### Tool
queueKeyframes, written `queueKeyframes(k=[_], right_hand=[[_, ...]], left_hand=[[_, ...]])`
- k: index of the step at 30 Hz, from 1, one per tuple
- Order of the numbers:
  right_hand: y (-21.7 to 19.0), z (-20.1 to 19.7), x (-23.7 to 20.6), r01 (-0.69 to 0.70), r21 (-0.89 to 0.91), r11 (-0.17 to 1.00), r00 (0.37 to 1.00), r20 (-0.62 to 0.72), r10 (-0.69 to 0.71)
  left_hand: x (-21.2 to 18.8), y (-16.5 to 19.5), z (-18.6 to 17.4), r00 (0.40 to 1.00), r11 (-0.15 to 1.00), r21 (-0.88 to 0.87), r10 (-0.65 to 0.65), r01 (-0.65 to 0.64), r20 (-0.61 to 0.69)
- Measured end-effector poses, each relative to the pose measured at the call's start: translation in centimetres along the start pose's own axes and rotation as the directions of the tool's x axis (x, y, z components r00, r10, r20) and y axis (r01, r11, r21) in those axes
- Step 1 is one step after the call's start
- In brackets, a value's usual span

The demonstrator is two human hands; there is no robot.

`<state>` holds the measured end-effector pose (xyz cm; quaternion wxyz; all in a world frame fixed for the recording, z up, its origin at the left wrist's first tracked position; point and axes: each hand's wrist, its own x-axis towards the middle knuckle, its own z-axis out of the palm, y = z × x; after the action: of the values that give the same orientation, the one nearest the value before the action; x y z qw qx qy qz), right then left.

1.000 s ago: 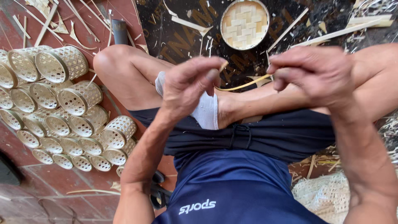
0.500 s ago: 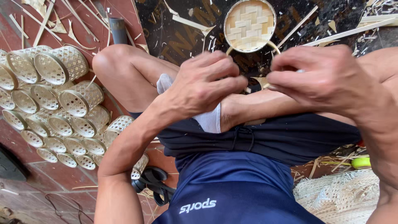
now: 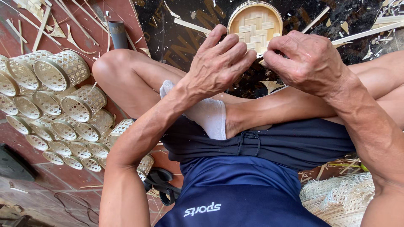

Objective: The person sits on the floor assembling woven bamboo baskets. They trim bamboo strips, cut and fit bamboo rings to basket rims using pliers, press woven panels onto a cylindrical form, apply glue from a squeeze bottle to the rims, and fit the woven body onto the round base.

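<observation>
person sits cross-legged on the floor, camera looks down over lap. both hands up in front, side by side, over a round woven bamboo tray (image 3: 252, 23) that sits on the dark mat (image 3: 181, 38) just beyond the legs. left hand (image 3: 221, 63) has fingers curled inward, tips bunched near the tray's near rim; can't tell whether they pinch anything, palm side is hidden. right hand (image 3: 307, 59) likewise curled, thumb and forefinger pressed tog. at the tray's lower right edge, seemingly nipping a thin bamboo strip (image 3: 273, 90), but the contact itself is hidden behind the knuckles. hands close, nearly touching, w/ a small gap btw them.

white sock (image 3: 208, 113) on the foot tucked over the dark shorts (image 3: 273, 143); blue shirt (image 3: 235, 193) below. to the person's left, a stack of small open-weave bamboo baskets (image 3: 63, 105) lies on their sides in rows on the red tile floor (image 3: 25, 180). grey tube (image 3: 118, 33) stands near the knee. bamboo slivers & offcuts (image 3: 366, 33) scattered over mat and tile. pale woven mat piece (image 3: 341, 197) at lower right, black sandals (image 3: 162, 185) under the thigh.
</observation>
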<state>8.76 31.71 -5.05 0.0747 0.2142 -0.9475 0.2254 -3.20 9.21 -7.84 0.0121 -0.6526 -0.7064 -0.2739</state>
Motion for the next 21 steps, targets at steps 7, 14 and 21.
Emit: queueKeyframes(k=[7,14,21], right_hand=[[0.2,0.0,0.6,0.048,-0.072,0.996,0.999,0.003,-0.048],[0.3,-0.2,1.1,0.062,-0.104,0.993,0.998,-0.002,-0.062],[-0.8,1.6,1.1,-0.023,-0.101,0.995,1.0,-0.021,0.021]], left_hand=[[0.3,1.5,0.3,0.978,0.977,-0.058,-0.202,0.205,0.05],[-0.2,0.8,0.0,0.99,0.99,-0.053,-0.131,0.133,0.052],[-0.7,-0.8,0.1,0.999,0.99,-0.137,-0.013,0.018,0.035]])
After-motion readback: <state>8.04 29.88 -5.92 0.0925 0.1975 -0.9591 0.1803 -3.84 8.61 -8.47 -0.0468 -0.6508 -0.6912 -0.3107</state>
